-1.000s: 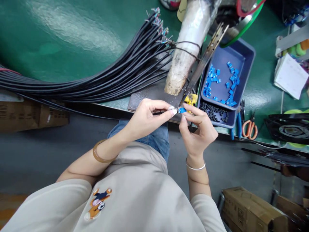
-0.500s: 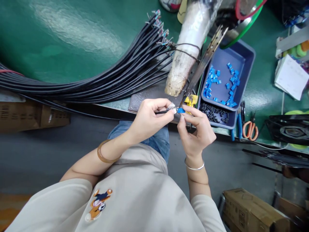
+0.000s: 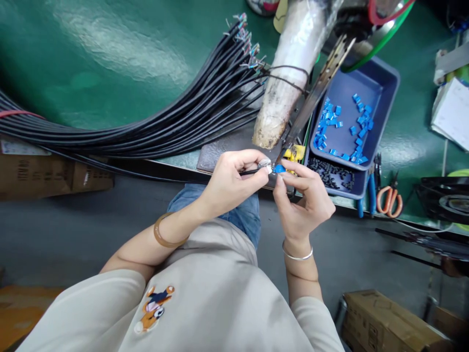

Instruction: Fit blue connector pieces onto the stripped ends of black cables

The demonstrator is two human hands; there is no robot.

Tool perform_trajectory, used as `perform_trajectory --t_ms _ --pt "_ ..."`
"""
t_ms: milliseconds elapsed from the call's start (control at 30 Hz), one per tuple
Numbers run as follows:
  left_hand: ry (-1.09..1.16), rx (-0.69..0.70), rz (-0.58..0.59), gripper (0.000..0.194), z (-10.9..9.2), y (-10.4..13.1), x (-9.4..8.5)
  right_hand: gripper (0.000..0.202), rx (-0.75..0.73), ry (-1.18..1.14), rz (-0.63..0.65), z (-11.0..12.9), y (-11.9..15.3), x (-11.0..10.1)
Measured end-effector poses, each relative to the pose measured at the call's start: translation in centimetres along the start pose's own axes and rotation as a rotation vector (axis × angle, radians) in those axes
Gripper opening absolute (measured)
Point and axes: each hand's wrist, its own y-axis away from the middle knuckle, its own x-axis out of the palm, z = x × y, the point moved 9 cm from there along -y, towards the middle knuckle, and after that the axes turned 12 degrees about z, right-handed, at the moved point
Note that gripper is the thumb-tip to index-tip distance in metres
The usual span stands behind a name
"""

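Note:
My left hand (image 3: 234, 181) pinches the end of a black cable (image 3: 248, 172) near the bench's front edge. Close to its fingertips, my right hand (image 3: 304, 195) grips a small blue connector (image 3: 280, 168) between thumb and fingers. The connector sits at the cable's wire end; whether the wires are inside it is too small to tell. Just behind the fingers are a metal soldering-iron-like bar (image 3: 311, 102) and a yellow piece (image 3: 295, 153). A white wrapped duct (image 3: 280, 93) slants down above the hands.
A bundle of black cables (image 3: 146, 132) with stripped ends lies at left. At right, a tray (image 3: 388, 98) holds blue connectors (image 3: 362, 120), with small black pieces (image 3: 330, 175) in front. Pliers (image 3: 372, 190), orange-handled scissors (image 3: 389, 201) and papers (image 3: 452, 115) lie farther right.
The camera view has shifted slightly, so the bench items appear farther right. Both hands keep their hold, and the blue connector remains at the cable's end.

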Motion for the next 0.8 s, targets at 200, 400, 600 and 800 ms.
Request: perform_trajectory --t_ms 200,400,600,800 --pt "0.028 -0.010 -0.017 0.009 -0.2 0.0 -0.2 0.018 -0.003 0.073 -0.003 0.5 0.0 -0.1" --pt "0.041 -0.038 0.034 0.012 0.3 0.0 0.0 0.020 -0.052 0.136 -0.004 1.2 0.5 0.4" --pt "0.133 -0.020 -0.023 0.007 0.3 0.6 -0.4 0.016 0.044 0.046 0.002 0.0 0.5 0.0" --pt "0.115 0.004 -0.068 0.007 0.5 1.1 -0.5 0.013 0.137 -0.076 0.048 -0.7 0.5 0.4"
